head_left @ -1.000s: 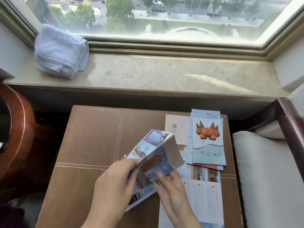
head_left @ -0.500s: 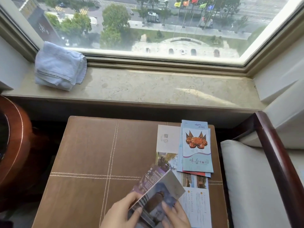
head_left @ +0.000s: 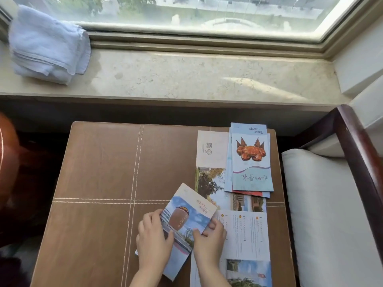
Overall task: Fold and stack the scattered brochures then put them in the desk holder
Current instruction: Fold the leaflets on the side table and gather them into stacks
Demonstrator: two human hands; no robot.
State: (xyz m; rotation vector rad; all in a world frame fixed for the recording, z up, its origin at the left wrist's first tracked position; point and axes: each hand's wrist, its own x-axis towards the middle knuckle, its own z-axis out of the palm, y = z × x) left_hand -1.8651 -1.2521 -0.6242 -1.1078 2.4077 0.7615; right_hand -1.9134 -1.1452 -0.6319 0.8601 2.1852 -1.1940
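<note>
A folded brochure with a brown jar on a blue cover (head_left: 187, 221) lies tilted on the brown table (head_left: 99, 172). My left hand (head_left: 154, 238) presses its left edge and my right hand (head_left: 209, 239) grips its right edge. A stack of folded brochures topped by a crab cover (head_left: 250, 160) sits at the table's far right. Under it lies a long unfolded brochure (head_left: 210, 154) that runs toward me, its text panels (head_left: 246, 233) beside my right hand. No desk holder is in view.
A folded pale blue towel (head_left: 47, 46) rests on the marble windowsill (head_left: 186, 75) at the far left. A white-cushioned chair with a dark wooden arm (head_left: 356, 154) stands right of the table. A round reddish wooden object (head_left: 8, 162) is at the left edge.
The brochure in my hands was half open and raised; now it is folded shut and pressed flat against the table. The view tilted up and back down.
</note>
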